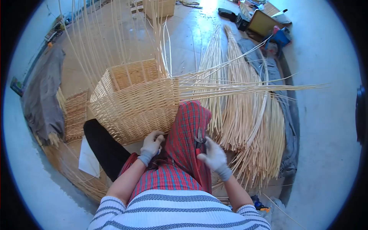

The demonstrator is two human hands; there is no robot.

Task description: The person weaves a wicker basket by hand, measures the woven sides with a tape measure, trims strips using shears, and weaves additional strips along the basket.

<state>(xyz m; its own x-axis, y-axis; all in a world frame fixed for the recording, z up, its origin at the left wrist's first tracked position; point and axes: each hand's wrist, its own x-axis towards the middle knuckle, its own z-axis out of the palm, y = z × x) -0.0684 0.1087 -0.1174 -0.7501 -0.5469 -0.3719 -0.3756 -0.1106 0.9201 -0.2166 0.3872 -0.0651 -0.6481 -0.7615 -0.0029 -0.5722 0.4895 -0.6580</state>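
A woven basket [142,109] rests tilted against the lap, over the red checked cloth [188,122]. Long unwoven strands rise from its far side, and others stretch out to the right. My left hand [152,143], in a pale glove, is at the basket's lower edge with its fingers curled; what they hold is too hidden to name. Over the right thigh, my gloved right hand [215,155] is closed at pruning shears with a red handle [198,151], their blades pointing away from me.
Bundles of pale rods [245,122] lie on the floor to the right. A woven panel [76,115] and a grey cloth [48,92] are at the left. Farther off stand a box [160,7], a yellowish container [264,23] and a blue bucket [281,37].
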